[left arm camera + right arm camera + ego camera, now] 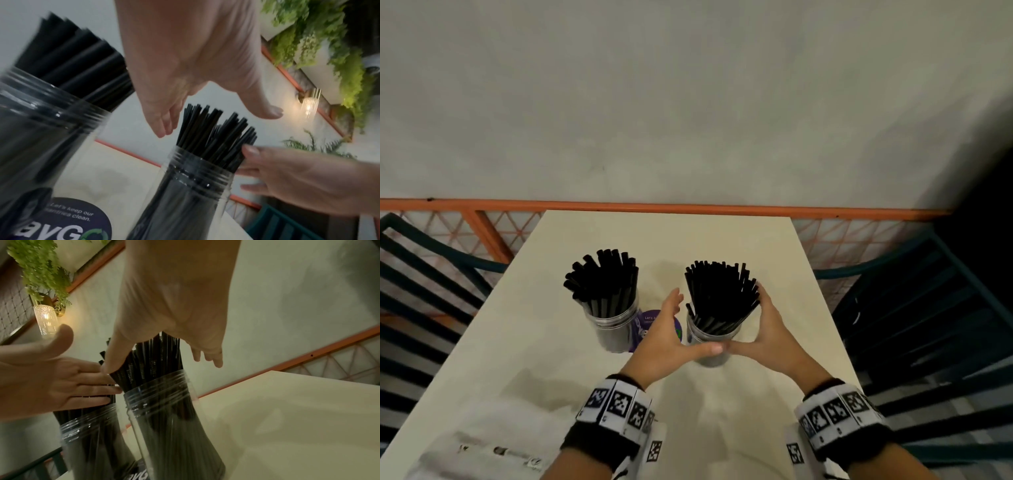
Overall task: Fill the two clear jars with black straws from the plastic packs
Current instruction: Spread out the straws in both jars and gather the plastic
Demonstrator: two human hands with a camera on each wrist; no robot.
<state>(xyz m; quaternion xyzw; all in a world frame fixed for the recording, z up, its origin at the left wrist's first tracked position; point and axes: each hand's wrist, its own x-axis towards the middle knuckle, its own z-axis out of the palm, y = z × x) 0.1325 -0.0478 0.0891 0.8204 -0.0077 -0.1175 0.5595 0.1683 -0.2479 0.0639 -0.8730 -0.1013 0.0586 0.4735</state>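
Presently: cream table (551, 342) carries two clear jars, both packed with black straws. Left jar (613, 329) stands apart; purple round sticker (650, 320) lies between jars. Right jar (710, 337) sits between my hands. Left hand (667, 339) open, fingers straight, holding nothing. Right hand (770, 329) open, fingers straight against straw bundle (720, 294).

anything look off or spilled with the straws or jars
Nothing spilled. Both jars stand upright, but the thin straws in the right jar fan out unevenly, with both open hands, left hand and right hand, flanking them.
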